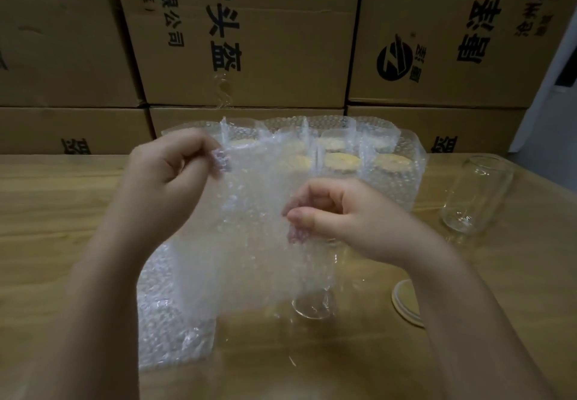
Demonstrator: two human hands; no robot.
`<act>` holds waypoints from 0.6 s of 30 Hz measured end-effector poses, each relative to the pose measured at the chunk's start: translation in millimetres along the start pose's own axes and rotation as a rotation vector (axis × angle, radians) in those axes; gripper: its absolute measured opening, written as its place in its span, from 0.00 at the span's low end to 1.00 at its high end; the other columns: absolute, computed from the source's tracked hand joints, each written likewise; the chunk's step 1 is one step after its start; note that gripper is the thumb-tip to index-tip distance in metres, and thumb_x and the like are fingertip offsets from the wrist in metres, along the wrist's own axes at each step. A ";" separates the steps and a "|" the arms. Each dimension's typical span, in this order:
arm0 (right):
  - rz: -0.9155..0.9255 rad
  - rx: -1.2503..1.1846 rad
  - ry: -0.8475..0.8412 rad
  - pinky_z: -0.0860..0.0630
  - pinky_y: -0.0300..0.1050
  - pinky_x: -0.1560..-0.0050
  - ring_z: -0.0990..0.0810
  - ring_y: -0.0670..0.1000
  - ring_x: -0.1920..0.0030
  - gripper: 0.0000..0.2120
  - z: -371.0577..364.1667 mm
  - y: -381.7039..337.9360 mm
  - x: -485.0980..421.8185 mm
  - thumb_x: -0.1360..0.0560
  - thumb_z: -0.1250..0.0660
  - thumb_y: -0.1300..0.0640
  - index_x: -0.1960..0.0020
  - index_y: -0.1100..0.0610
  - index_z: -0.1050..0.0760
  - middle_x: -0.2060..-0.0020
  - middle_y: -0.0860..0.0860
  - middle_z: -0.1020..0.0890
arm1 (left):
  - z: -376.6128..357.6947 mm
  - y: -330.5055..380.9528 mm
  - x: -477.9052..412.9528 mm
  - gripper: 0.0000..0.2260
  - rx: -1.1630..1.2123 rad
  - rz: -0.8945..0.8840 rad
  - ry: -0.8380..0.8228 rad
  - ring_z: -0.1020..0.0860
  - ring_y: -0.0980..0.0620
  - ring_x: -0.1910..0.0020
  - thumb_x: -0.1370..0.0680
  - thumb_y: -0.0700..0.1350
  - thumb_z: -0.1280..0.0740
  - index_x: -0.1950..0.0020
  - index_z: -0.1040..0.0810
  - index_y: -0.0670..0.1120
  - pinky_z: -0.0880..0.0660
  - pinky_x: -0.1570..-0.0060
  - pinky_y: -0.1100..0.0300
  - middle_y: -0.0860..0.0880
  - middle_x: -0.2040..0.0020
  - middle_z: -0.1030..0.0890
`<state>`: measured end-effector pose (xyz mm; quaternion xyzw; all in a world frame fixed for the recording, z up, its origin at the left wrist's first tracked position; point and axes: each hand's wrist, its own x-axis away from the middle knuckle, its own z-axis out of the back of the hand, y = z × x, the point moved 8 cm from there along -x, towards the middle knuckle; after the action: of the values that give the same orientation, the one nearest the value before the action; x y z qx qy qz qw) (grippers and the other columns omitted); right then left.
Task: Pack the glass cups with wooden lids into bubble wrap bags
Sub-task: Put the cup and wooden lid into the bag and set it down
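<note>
Nearest: one pile of flat bags (175, 321) on the table (62, 212). One glass cup (312, 306) sits at the held bag's lower edge, inside or behind unclear. One loose wooden lid (406, 303). Your right hand (337, 215) and left hand (168, 168) each pinch one bubble wrap bag (256, 212) at its top edge, fingers curled. Beyond: one bare cup (477, 193); about six bagged cups (343, 156), lidded; stacked cardboard boxes (249, 40).

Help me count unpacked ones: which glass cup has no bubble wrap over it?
The lidless glass cup at far right; others are bagged or behind the held bag.
</note>
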<state>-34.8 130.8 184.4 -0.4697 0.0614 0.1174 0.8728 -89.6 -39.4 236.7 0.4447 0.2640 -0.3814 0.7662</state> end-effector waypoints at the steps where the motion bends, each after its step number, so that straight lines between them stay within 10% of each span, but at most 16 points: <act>1: 0.004 0.070 0.051 0.21 0.47 0.55 0.18 0.46 0.59 0.03 4.9 0.8 -0.2 0.24 0.33 0.55 0.55 0.52 0.20 0.61 0.45 0.16 | 1.8 6.0 0.8 0.12 -0.163 -0.055 -0.019 0.29 0.59 0.67 0.29 0.38 0.42 0.64 0.26 0.54 0.34 0.68 0.67 0.57 0.67 0.24; 4: 0.082 0.254 0.281 0.31 0.36 0.60 0.27 0.39 0.64 0.05 24.1 -6.9 2.1 0.25 0.31 0.50 0.60 0.47 0.21 0.62 0.44 0.26 | 8.1 22.0 4.8 0.08 -0.411 -0.158 -0.134 0.27 0.59 0.65 0.28 0.46 0.41 0.58 0.25 0.59 0.32 0.69 0.65 0.60 0.64 0.24; 11: 0.298 0.247 0.482 0.31 0.37 0.63 0.28 0.46 0.62 0.13 31.6 -37.2 12.2 0.23 0.37 0.66 0.50 0.52 0.17 0.60 0.49 0.27 | -15.7 37.7 27.2 0.15 0.132 -0.101 -0.614 0.18 0.56 0.65 0.24 0.66 0.39 0.54 0.18 0.58 0.22 0.64 0.62 0.54 0.62 0.16; 18: 0.511 0.049 0.419 0.28 0.30 0.47 0.24 0.39 0.46 0.19 12.8 -63.2 21.0 0.27 0.39 0.71 0.39 0.59 0.22 0.49 0.44 0.22 | -23.0 34.6 8.5 0.21 0.307 0.058 -0.394 0.19 0.58 0.68 0.29 0.71 0.39 0.58 0.18 0.56 0.24 0.69 0.65 0.57 0.65 0.17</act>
<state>2.1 111.0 237.8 -0.4319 0.3585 0.2318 0.7945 -57.9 -11.1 236.3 0.4802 0.0359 -0.4743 0.7370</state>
